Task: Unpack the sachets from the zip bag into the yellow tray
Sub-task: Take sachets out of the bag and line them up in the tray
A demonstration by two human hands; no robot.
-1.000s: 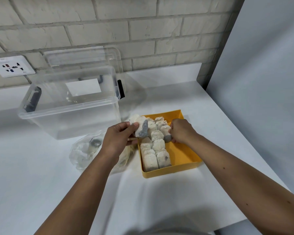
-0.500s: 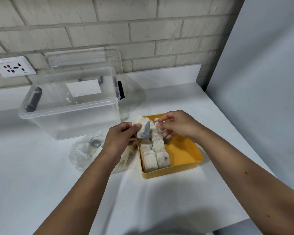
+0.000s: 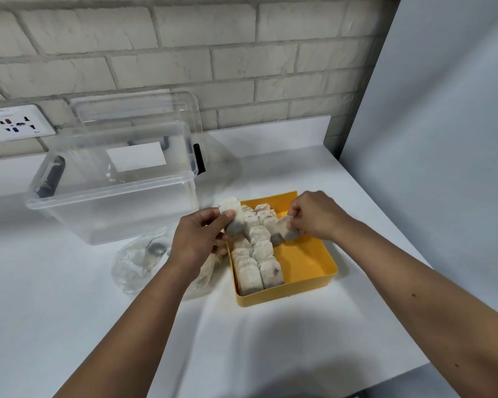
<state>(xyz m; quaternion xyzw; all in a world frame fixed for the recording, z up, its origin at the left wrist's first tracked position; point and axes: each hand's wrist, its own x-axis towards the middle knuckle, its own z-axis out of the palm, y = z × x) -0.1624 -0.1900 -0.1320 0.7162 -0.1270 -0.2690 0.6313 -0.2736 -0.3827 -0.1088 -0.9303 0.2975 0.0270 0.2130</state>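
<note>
The yellow tray (image 3: 314, 262) sits on the white counter with two rows of pale sachets (image 3: 258, 254) filling its left half. My left hand (image 3: 197, 239) holds a small stack of sachets (image 3: 232, 215) upright at the tray's far left corner. My right hand (image 3: 316, 215) pinches one sachet (image 3: 283, 232) over the tray's middle, just right of the rows. The clear zip bag (image 3: 138, 259) lies crumpled left of the tray, partly under my left forearm, with some sachets still inside.
A clear plastic storage box (image 3: 112, 191) with dark handles stands behind the bag, its lid leaning on the brick wall. A wall socket (image 3: 16, 123) is at far left. A grey panel (image 3: 443, 139) bounds the counter on the right; the counter edge runs near me.
My right hand took one sachet from the stack in my left hand and carried it right and down over the tray. My left hand stayed in place.
</note>
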